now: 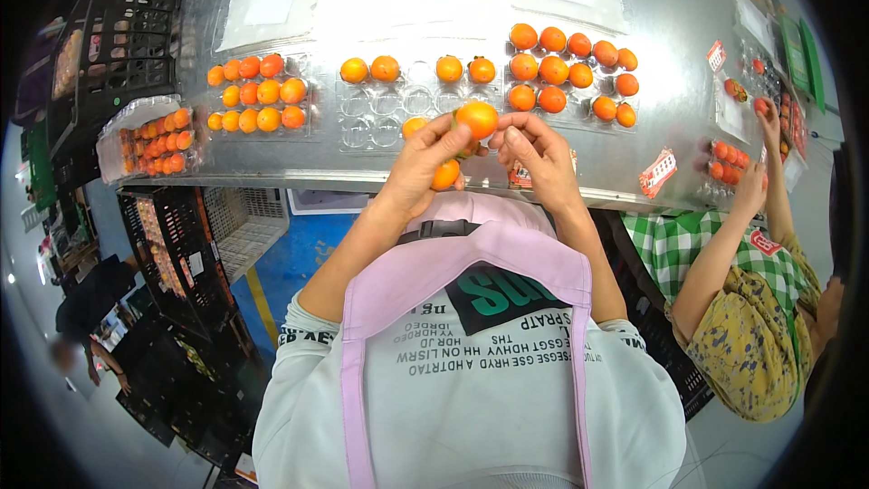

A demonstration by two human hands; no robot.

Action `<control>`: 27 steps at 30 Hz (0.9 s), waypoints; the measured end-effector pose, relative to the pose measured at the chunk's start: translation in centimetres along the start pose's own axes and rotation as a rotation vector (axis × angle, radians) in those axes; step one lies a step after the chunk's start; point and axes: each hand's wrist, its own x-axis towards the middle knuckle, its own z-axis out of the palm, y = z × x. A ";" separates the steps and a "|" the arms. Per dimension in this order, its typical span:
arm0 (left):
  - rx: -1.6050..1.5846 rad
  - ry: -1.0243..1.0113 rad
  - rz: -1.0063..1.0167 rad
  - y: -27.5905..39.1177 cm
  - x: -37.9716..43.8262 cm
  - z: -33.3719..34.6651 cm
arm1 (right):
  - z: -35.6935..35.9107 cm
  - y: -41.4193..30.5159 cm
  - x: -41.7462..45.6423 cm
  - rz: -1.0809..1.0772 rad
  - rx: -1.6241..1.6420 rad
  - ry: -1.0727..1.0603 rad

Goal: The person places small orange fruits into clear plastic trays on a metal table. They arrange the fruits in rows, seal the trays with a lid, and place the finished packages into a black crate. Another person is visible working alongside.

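Observation:
My left hand (424,159) grips several round orange fruits, which could be tomatoes or small persimmons. The top orange fruit (477,120) sits by its thumb, and a lower orange fruit (446,175) rests against the curled fingers. Close to the top fruit's right side is my right hand (540,156), fingers bent; whether it pinches anything is unclear. Beyond the hands lies a clear plastic tray (354,103) with round cups. A few orange fruits (385,68) sit in its far row, and another fruit (414,127) shows beside my left hand.
Fuller trays of orange fruit (269,91) (552,70) flank the middle tray on the metal table (672,95). A filled clamshell (112,142) stands left, near a black crate (139,34). Printed labels (658,172) lie right, where a co-worker's hands (750,187) handle fruit packs.

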 end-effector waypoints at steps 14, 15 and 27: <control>0.493 0.030 0.306 -0.5 0.0 -0.3 | 0.1 -0.1 -1.2 -0.303 -0.219 0.090; 0.450 0.025 0.286 -0.5 -0.1 -0.4 | -0.2 0.0 -1.1 -0.376 -0.299 0.105; 0.212 -0.012 0.162 -0.8 0.2 -0.6 | -7.7 0.1 -0.6 -0.447 -0.678 0.551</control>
